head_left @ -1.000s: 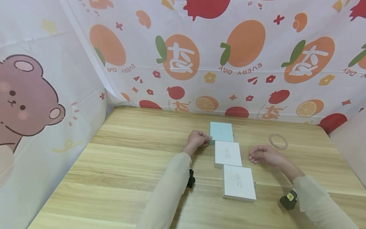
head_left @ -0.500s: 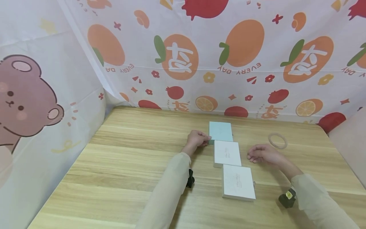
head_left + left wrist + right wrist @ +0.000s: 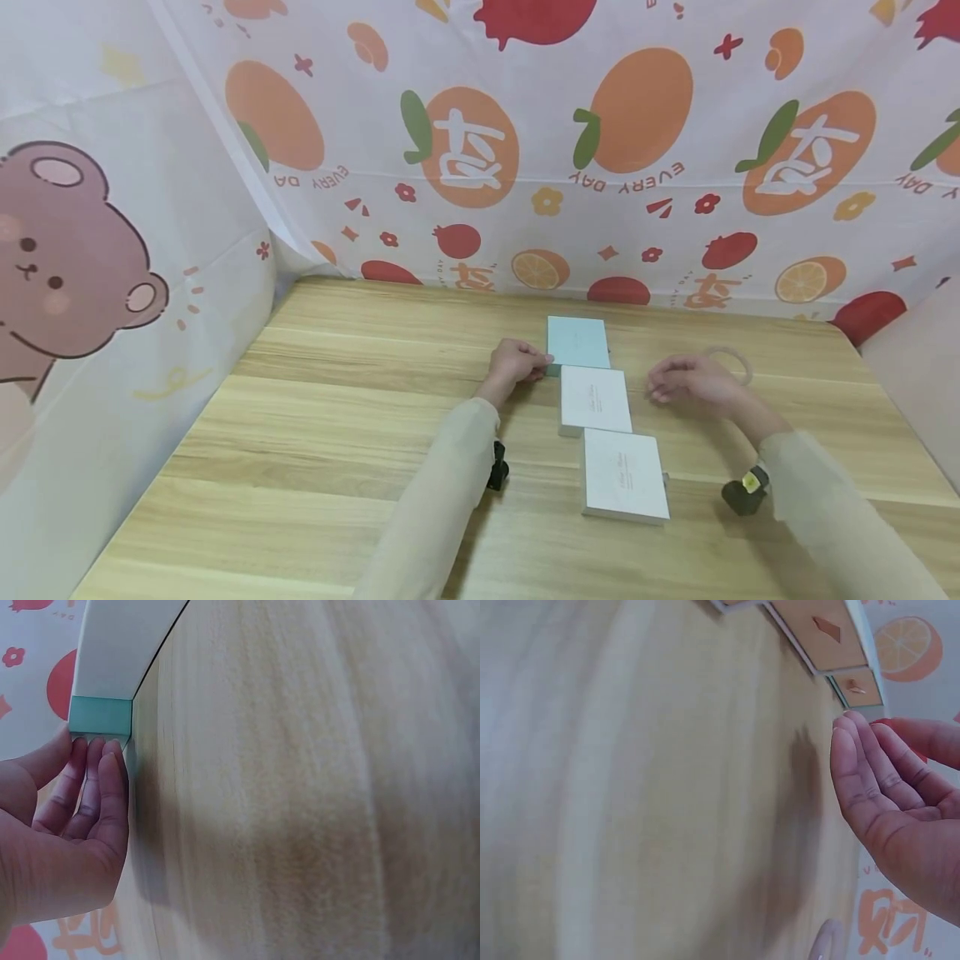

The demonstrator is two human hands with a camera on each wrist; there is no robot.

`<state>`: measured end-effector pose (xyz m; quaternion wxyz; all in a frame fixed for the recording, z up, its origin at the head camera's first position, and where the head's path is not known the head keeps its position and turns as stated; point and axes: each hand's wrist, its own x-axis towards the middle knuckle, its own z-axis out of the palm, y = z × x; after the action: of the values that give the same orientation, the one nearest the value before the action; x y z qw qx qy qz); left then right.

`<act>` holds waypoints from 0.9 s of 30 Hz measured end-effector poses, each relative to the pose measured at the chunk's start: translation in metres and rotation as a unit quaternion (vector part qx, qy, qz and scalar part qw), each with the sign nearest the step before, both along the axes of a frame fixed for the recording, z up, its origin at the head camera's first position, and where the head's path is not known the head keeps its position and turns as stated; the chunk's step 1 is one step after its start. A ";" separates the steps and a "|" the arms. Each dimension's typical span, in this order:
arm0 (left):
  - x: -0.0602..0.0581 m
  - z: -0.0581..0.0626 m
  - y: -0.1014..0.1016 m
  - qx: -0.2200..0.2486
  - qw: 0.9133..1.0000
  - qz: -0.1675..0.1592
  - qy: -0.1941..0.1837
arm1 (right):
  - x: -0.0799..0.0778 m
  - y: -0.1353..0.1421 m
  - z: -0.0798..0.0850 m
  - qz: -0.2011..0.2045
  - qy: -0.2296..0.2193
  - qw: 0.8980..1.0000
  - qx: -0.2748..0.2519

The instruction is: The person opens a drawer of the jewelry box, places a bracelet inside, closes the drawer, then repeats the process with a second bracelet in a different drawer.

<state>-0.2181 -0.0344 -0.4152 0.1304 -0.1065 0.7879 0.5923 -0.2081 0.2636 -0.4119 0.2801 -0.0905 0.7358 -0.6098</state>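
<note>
Only right-wrist: tan box ends [image 3: 837, 654]

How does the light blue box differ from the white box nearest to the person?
The light blue box lies farther away and shows fainter print than the nearest white box. The left hand touches the light blue box; neither hand touches the nearest white box. Both lie flat on the wooden table.

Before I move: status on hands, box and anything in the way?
Left hand touching teal box at its near left corner. Right hand empty, above table. White box close in front; ring partly hidden behind right hand.
</note>
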 end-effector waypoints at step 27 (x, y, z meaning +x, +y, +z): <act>-0.004 0.005 0.001 0.009 1.000 0.004 -0.012 | -0.046 -0.034 0.028 0.006 0.022 0.997 0.077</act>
<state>-0.2222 -0.0335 -0.4105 0.1383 -0.1151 0.7804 0.5989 -0.2539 0.2292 -0.3842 0.2740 -0.0863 0.7858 -0.5477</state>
